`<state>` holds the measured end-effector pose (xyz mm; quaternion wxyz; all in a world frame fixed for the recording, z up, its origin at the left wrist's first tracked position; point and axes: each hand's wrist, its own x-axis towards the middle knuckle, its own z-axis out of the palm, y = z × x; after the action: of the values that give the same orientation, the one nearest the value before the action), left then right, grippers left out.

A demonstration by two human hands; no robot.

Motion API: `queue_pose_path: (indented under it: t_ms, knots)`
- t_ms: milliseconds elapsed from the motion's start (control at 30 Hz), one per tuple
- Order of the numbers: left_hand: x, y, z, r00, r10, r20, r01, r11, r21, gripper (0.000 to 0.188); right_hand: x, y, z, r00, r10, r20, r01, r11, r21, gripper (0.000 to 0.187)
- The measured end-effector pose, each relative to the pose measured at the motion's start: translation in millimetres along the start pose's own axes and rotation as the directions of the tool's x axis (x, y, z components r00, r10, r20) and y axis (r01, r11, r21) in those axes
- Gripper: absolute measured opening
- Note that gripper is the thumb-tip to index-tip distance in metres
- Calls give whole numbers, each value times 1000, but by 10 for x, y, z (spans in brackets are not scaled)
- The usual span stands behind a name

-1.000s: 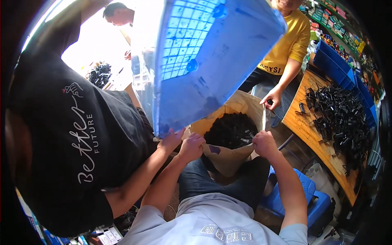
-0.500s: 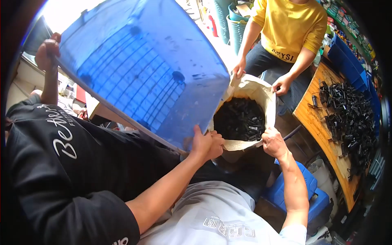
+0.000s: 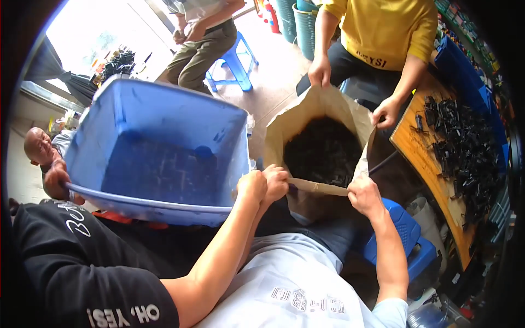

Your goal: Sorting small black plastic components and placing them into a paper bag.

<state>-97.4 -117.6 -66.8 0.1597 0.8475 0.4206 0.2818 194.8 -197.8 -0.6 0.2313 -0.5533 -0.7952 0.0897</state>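
Note:
A tan sack (image 3: 278, 128) stands in front of me with its mouth spread wide. Small black parts (image 3: 322, 147) lie in a dark heap inside; what they are I cannot make out. My left hand (image 3: 277, 182) grips the near left of the rim, its forearm partly behind a co-worker's bare arm. On the near right of the rim, my right hand (image 3: 365, 195) is closed. A person in yellow holds the far rim with two hands. Left of the sack, a person in a black top holds a large blue tub (image 3: 180, 112); one hand (image 3: 250, 188) is beside mine.
A wooden table (image 3: 407, 128) on the right carries a pile of black plastic parts (image 3: 465, 153). Below it sits a blue plastic case (image 3: 399, 232). Farther back stand a blue stool (image 3: 235, 65), teal bins (image 3: 304, 30) and another person (image 3: 205, 27).
The blue tub has swung down and left, away from the sack, from tilted to nearly level. The sack's mouth is pulled taller and wider. A stool and a standing person have come into view.

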Motion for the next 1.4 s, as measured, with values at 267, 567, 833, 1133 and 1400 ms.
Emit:
queue_pose_path:
  t_ms: [267, 567, 833, 1133, 1400]
  knots:
    - [855, 114, 21, 996, 88, 10, -84, 978, -189, 5, 201, 242, -213, 981, 110, -158, -113, 993, -15, 5]
    - [610, 150, 21, 981, -22, 191, 58, 981, -185, 5, -137, 127, -68, 990, 142, -27, -134, 971, 198, 7]
    - [885, 208, -441, 958, -286, -28, 231, 822, -521, 11, 84, -208, -658, 946, 235, -224, -210, 969, 130, 12]
    - [912, 536, -286, 908, -199, 369, 410, 608, -680, 15, -432, 735, -1477, 453, 586, -672, -697, 703, 143, 5]
    - [1285, 1214, -35, 892, 62, 448, 308, 641, -703, 15, -204, 1360, -1462, 651, 369, -664, -622, 760, -187, 6]
